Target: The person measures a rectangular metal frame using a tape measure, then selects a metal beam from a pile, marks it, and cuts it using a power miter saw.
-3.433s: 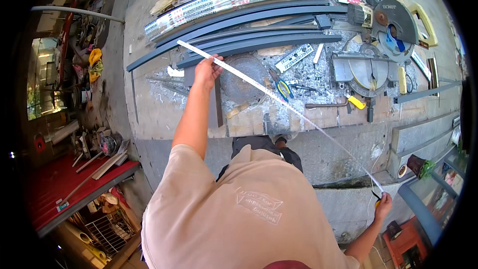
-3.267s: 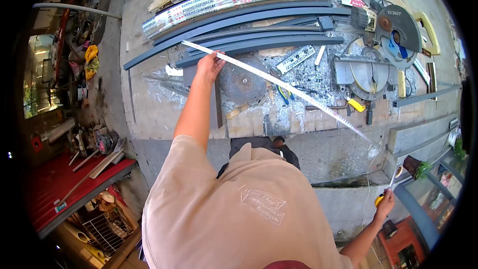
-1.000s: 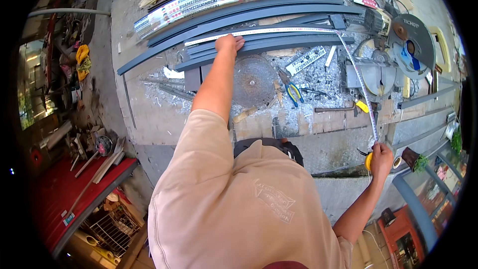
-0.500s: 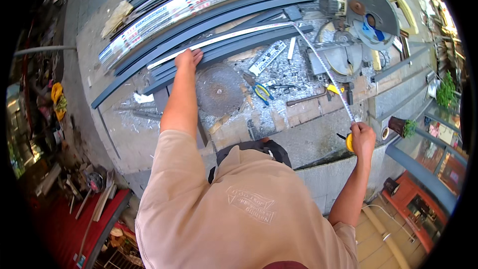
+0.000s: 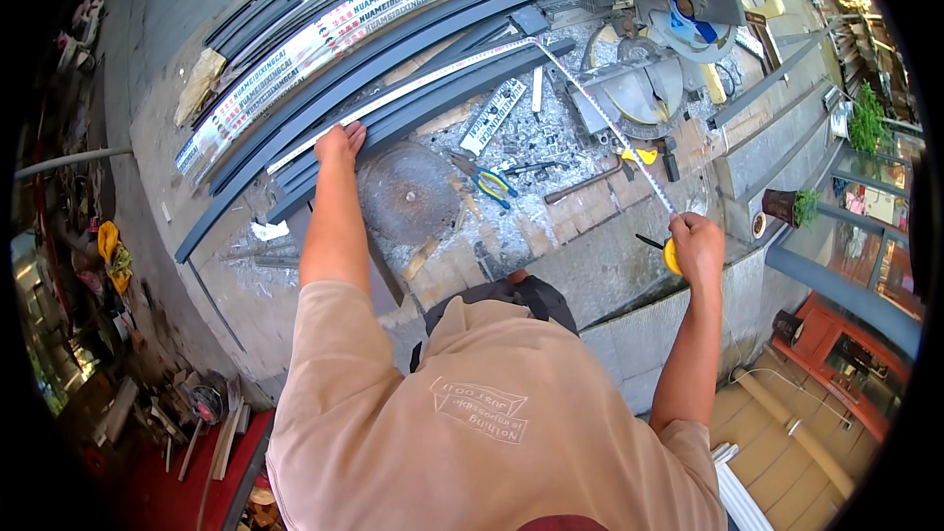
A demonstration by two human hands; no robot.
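My left hand (image 5: 340,142) lies on a bundle of long dark grey metal profiles (image 5: 423,106), fingers stretched out beside a pale strip. That strip runs along the profiles and joins the tape blade (image 5: 600,113), which bends near the profiles' right end and slants down to my right. My right hand (image 5: 699,248) is closed around the yellow tape measure (image 5: 673,257), beyond the bench's near edge. Below my left hand lies a round, worn saw blade (image 5: 409,195). Pliers (image 5: 489,182) with blue and yellow handles rest to its right.
A cut-off saw (image 5: 683,0) stands at the back right, its base (image 5: 639,88) amid metal shavings. White-wrapped profiles (image 5: 344,29) lie at the back. A rod-like tool (image 5: 585,182) lies near the bench's front. Potted plants (image 5: 782,205) stand at the right.
The view has shifted, so the bench things appear farther left. My left hand stays on the profiles and my right hand keeps the tape measure, its blade still drawn out.
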